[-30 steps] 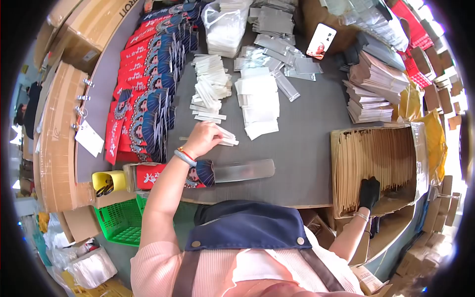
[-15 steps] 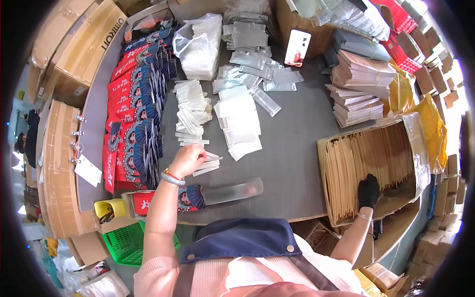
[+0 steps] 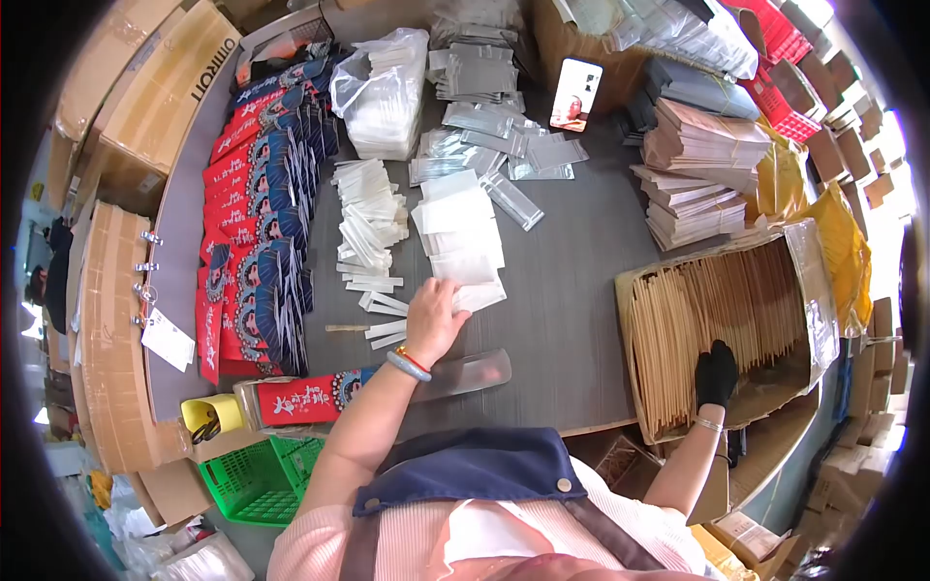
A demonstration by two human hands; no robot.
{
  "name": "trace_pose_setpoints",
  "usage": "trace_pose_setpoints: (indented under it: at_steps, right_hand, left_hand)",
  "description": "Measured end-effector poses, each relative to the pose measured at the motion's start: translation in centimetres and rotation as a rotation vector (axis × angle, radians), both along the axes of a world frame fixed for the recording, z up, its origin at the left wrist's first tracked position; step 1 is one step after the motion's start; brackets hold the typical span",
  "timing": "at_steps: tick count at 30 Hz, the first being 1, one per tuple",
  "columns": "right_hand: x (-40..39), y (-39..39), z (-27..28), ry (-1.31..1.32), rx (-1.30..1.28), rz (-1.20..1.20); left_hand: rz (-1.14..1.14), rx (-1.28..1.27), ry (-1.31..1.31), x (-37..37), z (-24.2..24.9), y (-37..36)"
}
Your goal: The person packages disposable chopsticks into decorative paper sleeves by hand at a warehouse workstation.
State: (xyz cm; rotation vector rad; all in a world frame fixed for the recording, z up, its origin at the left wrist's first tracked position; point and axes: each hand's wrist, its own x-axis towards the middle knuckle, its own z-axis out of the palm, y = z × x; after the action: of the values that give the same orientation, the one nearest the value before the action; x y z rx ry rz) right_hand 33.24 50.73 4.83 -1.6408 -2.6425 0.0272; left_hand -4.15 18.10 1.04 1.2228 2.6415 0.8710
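Observation:
My left hand (image 3: 438, 320) is bare, with fingertips closed together at the lower end of a column of white sheets (image 3: 462, 228); what they hold, if anything, is too small to tell. Left of it lie narrow white strips (image 3: 371, 218). Under my left forearm are a red and blue printed packet (image 3: 300, 399) and a clear sleeve (image 3: 477, 372). My right hand (image 3: 716, 373), in a black glove, rests in a cardboard box (image 3: 639, 387) against a row of brown card pieces (image 3: 678, 329); its fingers' grip is hidden.
Red and blue packets (image 3: 237, 232) are piled at the left. Further back are a plastic bag (image 3: 383, 107), clear packets (image 3: 480, 73) and a phone (image 3: 575, 95). Paper stacks (image 3: 693, 155) stand back right. A green basket (image 3: 257, 479) sits below the table's edge.
My left hand has moved right, from the narrow strips to the white sheets. A thin strip now lies apart on the table to the left. My right hand stays in the box.

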Motion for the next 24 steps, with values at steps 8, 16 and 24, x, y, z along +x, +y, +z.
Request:
trace_pose_setpoints:
  at_steps: [8, 16, 24]
  right_hand:
    - [0.4, -1.1, 1.9, 0.236, 0.123, -0.235]
    - [-11.1, -12.3, 2.3, 0.621, -0.256, 0.478]
    - [-19.1, -20.1, -0.3, 0.021, -0.344, 1.047]
  left_hand:
    - [-0.057, 0.197, -0.432, -0.5, 1.0, -0.9]
    - [-0.272, -0.061, -0.149, 3.9, 2.5, -9.3]
    - [-0.050, -0.169, -0.035, 4.6, 3.0, -17.1]
